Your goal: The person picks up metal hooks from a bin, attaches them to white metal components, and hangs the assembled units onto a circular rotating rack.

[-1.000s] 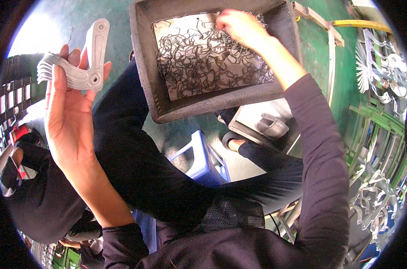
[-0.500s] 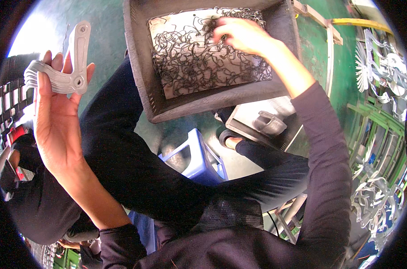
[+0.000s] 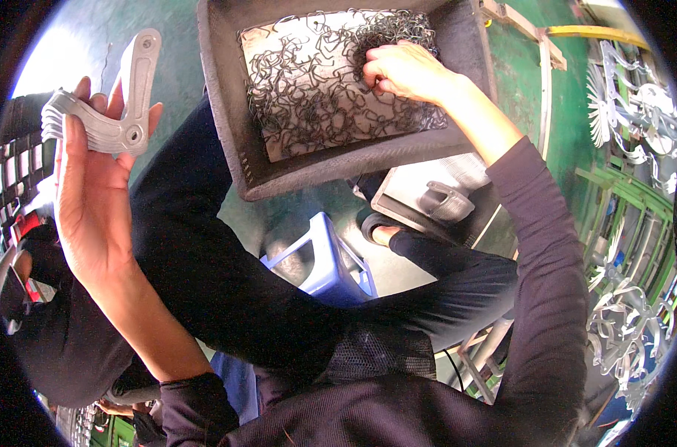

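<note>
A stack of several grey metal brackets (image 3: 92,130), L-shaped with round holes at the ends, rests in my left hand (image 3: 100,216) at the left. My thumb lies against the stack's near side and the fingers come up behind it. One bracket arm points upward. Inside a dark grey plastic bin (image 3: 331,170), my right hand (image 3: 409,71) reaches into a heap of small bent wire hooks (image 3: 316,108). Its fingers are curled down among the hooks, and the fingertips are partly hidden. More hooks lie scattered over the pale bottom of the bin.
Below the bin stands a blue plastic stool (image 3: 329,261). A tray (image 3: 390,195) holding a stack of grey metal parts (image 3: 448,203) is beside my right forearm. Green racks (image 3: 636,197) and hanging metal parts (image 3: 629,331) line the right side. Another person's dark clothing (image 3: 62,335) shows at left.
My right hand has settled lower into the hooks, its fingers now curled in where they were blurred by motion. The left hand keeps its hold on the brackets. The view has shifted slightly.
</note>
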`<control>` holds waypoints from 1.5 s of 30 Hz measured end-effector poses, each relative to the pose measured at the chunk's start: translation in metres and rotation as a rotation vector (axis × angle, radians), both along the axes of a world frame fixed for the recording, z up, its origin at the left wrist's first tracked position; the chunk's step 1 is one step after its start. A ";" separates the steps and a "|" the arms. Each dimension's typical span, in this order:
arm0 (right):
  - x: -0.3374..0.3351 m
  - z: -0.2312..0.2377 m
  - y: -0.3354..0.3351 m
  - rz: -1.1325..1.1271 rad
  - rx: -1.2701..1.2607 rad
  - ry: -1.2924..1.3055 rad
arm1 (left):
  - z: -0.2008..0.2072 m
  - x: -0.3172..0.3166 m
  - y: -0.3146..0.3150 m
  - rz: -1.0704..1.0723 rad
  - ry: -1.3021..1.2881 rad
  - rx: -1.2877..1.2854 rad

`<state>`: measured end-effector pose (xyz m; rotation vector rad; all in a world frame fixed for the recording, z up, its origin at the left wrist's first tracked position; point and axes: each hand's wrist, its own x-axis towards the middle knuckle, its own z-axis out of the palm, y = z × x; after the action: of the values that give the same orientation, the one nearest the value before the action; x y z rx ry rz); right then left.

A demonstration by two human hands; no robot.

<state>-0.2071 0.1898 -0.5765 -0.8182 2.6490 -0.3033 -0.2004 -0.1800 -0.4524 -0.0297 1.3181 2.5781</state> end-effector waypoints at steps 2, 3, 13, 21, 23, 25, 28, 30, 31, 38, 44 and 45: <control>0.002 0.000 -0.004 0.044 0.061 0.016 | 0.001 0.002 0.001 -0.030 0.009 -0.016; 0.003 -0.002 -0.005 0.059 0.057 0.044 | 0.001 0.003 0.000 -0.040 0.011 -0.022; 0.012 0.004 0.001 -0.458 -0.401 -0.232 | 0.001 0.009 -0.004 -0.133 0.041 0.015; 0.060 0.065 -0.006 -0.910 -1.094 -0.600 | 0.016 0.042 0.027 -0.265 0.095 -0.264; 0.078 0.087 -0.013 -0.927 -1.184 -0.528 | 0.022 0.059 0.042 -0.269 0.126 -0.343; 0.097 0.113 -0.025 -0.964 -1.218 -0.470 | 0.023 0.079 0.052 -0.278 0.097 -0.333; 0.121 0.133 -0.031 -0.989 -1.326 -0.451 | 0.013 0.109 0.062 -0.353 0.040 -0.292; 0.136 0.144 -0.037 -1.017 -1.406 -0.479 | 0.006 0.129 0.069 -0.381 0.019 -0.284; 0.146 0.151 -0.042 -1.010 -1.402 -0.464 | 0.002 0.137 0.070 -0.414 0.020 -0.306; 0.203 0.177 -0.085 -1.013 -1.448 -0.474 | 0.005 0.177 0.075 -0.495 0.128 -0.452; 0.214 0.179 -0.091 -1.056 -1.411 -0.496 | 0.016 0.193 0.071 -0.403 0.372 -0.712; 0.215 0.179 -0.092 -1.061 -1.404 -0.514 | 0.017 0.194 0.071 -0.396 0.493 -0.767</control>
<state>0.0083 0.0980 -0.3978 0.5087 1.7767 -2.3137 -0.0066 -0.1086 -0.4357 0.6856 2.1459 1.6791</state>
